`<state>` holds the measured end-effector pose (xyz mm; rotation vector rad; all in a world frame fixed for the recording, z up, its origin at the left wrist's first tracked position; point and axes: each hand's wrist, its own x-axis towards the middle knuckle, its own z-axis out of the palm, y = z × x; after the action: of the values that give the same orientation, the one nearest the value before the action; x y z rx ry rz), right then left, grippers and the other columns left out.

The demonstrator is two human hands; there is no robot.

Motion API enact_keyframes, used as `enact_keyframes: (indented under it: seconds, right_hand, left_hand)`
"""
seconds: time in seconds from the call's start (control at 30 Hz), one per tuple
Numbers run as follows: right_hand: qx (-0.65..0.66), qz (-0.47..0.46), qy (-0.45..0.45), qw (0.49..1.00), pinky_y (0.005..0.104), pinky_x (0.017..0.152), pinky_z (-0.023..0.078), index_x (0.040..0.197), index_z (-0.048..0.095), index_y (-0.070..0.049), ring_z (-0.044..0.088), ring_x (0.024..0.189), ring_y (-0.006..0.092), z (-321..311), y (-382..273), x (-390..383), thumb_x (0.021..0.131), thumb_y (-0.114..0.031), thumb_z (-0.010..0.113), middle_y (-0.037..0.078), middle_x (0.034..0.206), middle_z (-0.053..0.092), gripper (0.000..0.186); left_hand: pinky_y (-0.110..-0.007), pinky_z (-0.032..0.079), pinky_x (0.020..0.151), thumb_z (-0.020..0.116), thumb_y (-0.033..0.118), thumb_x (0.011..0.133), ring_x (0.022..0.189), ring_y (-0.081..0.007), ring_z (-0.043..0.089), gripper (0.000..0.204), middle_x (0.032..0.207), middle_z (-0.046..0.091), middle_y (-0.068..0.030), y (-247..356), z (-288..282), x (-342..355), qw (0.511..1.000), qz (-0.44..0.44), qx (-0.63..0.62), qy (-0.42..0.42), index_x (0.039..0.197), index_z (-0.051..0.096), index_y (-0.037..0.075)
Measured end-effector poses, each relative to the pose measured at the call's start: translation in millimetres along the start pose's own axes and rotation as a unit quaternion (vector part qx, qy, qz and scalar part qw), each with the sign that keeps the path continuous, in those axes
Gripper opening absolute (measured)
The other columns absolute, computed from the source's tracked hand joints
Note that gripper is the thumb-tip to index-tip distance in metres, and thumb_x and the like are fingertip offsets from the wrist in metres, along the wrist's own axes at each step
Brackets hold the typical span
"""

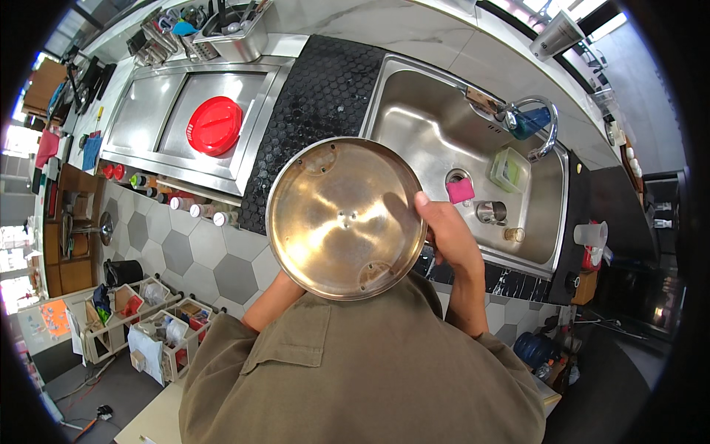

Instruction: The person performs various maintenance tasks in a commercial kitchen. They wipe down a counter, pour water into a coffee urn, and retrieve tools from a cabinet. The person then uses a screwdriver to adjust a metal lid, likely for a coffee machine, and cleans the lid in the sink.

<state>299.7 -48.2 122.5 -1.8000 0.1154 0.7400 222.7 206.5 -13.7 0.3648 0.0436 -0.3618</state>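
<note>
A wide round steel vessel [346,222], either a pot or a lid, is held up in front of my body. Its shiny hollow face is turned up, with rivets and brownish stains at two opposite spots near the rim. My right hand [450,229] grips the rim at the right, thumb over the edge and fingers curled behind it. From the lower left my left hand [278,300] reaches under the vessel; only the wrist and forearm show, and its fingers are hidden.
At the right, a steel sink [421,96] contains a pink sponge [460,190], a metal cup [491,212] and a clear container [509,170] under the faucet [551,126]. Black tiled counter [329,89] separates it from a steel panel bearing a red lid [214,126]. A utensil bin [240,41] stands behind.
</note>
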Motion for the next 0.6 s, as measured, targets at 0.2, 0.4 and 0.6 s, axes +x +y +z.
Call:
enact_keyframes:
  seconds: [0.2, 0.4, 0.6]
  right_hand:
    - [0.178, -0.053, 0.014, 0.982, 0.0266, 0.05, 0.053, 0.114, 0.059, 0.005, 0.054, 0.051, 0.0119, -22.2, 17.9, 4.6, 0.095, -0.023, 0.045, 0.002, 0.066, 0.053, 0.036]
    - [0.145, -0.09, 0.046, 0.984, 0.0321, 0.089, 0.053, 0.127, 0.05, 0.004, 0.065, 0.099, 0.0211, -42.0, 28.7, 1.2, 0.093, 0.005, 0.036, 0.012, 0.105, 0.063, 0.036]
    - [0.149, -0.127, 0.059, 0.979, 0.0314, 0.084, 0.055, 0.12, 0.055, 0.003, 0.069, 0.095, 0.0213, -45.0, 32.3, -2.2, 0.097, -0.006, 0.053, 0.012, 0.102, 0.066, 0.025]
  left_hand:
    - [-0.037, 0.054, 0.097, 0.052, 0.024, 0.101, 0.123, -0.022, 0.055, 0.047, 0.138, 0.052, -0.0138, 0.9, -0.6, 1.0, 1.0, 0.001, -0.003, 0.002, 0.144, 0.042, 0.006]
    - [-0.037, 0.054, 0.097, 0.052, 0.024, 0.101, 0.123, -0.0218, 0.055, 0.047, 0.138, 0.052, -0.0136, 0.4, -0.6, 2.9, 1.0, 0.001, -0.005, 0.003, 0.143, 0.042, 0.006]
    - [-0.037, 0.054, 0.097, 0.052, 0.023, 0.101, 0.123, -0.0216, 0.055, 0.046, 0.138, 0.052, -0.0135, 0.6, 0.2, 3.7, 1.0, 0.001, -0.008, 0.005, 0.143, 0.042, 0.006]
